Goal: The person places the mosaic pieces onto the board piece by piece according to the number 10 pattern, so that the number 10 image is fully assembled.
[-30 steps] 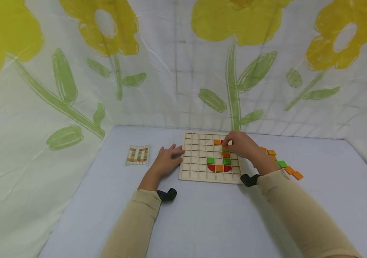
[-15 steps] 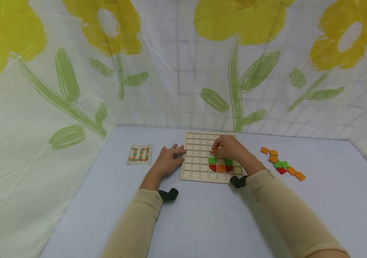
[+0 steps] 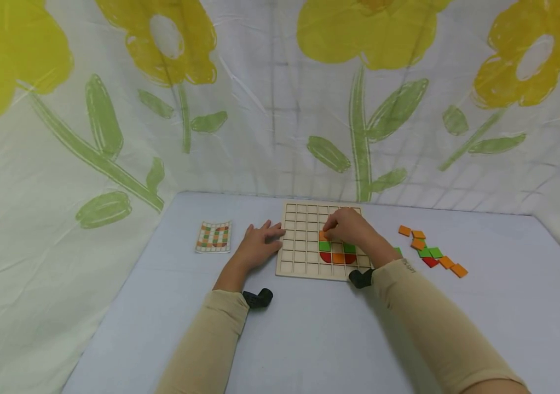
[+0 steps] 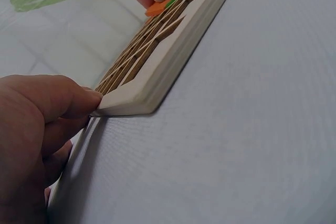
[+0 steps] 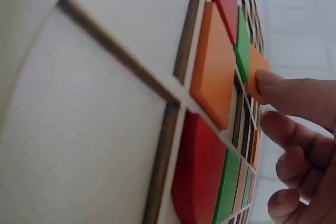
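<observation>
My right hand (image 3: 352,227) is over the wooden grid board (image 3: 304,268), pinching a square orange tile (image 3: 323,235) between thumb and finger. This tile lies at a cell just beyond a green tile (image 3: 325,246). Nearest the board's front, a red rounded tile (image 3: 326,257), an orange tile (image 5: 212,66) and another red rounded tile (image 5: 197,166) form a row. The hand hides part of the right tile column. At the board's left edge my left hand (image 3: 256,247) rests with fingers spread, its fingertips touching the frame; the left wrist view shows the thumb at the board's corner.
Left of the board lies a small pattern card (image 3: 213,237) with coloured squares. Several loose tiles lie to the right, among them an orange tile (image 3: 445,262), a red one (image 3: 429,262) and a green one (image 3: 436,253). A flower-printed curtain (image 3: 245,137) stands behind the table.
My right hand has moved left from the board's right column to the cell beyond the left green tile. The orange tile, tilted half a second ago, now lies flatter. The left hand stays put.
</observation>
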`<state>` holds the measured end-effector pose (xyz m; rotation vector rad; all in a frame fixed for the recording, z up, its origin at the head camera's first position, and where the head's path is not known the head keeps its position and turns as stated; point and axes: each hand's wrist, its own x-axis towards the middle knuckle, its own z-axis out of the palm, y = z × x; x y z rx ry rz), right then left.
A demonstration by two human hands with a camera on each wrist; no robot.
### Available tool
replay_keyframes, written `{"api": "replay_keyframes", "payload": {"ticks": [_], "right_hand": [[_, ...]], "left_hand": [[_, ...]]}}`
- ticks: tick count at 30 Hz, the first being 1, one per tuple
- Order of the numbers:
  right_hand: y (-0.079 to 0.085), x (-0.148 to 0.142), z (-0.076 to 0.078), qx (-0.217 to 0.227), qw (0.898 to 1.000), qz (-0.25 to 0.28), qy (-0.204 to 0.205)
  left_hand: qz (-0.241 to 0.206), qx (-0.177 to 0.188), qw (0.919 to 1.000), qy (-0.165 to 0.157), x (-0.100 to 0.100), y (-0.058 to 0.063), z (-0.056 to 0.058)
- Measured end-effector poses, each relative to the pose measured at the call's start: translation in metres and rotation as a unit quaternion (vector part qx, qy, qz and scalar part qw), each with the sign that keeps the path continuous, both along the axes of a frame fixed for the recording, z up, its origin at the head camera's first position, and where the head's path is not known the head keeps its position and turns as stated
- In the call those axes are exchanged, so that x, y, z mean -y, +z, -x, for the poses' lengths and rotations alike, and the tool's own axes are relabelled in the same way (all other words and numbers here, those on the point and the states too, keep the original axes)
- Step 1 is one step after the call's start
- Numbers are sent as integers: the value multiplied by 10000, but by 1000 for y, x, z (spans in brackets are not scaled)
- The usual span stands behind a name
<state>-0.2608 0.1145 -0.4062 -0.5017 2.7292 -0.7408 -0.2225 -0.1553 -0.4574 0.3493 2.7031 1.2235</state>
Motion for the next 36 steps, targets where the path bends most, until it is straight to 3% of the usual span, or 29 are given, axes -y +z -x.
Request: {"api": "replay_keyframes", "payload": {"ticks": [6, 10, 16, 21, 25, 29, 36], "right_hand": [[1, 4, -1, -53, 9987, -469, 193], [4, 2, -5, -240, 9970, -736, 62], [13, -40, -12, -416, 9977, -492, -200], [18, -86, -19, -275, 9966, -753, -201], [17, -114, -27, 150, 9938, -1087, -193], [14, -128, -36, 453, 9907, -1274, -141], [7, -134, -44, 428, 9920, -1182, -142]], "left_hand": [[39, 44, 10000, 43, -1, 0, 0], [78, 93, 9999, 58, -1, -1, 0], [63, 39, 10000, 12, -1, -2, -1], [146, 11, 9999, -2, 0, -2, 1], [161, 41, 9999, 15, 1, -1, 0], [197, 53, 9998, 65, 0, 0, -1], [243, -13, 9997, 76, -2, -1, -1]]}}
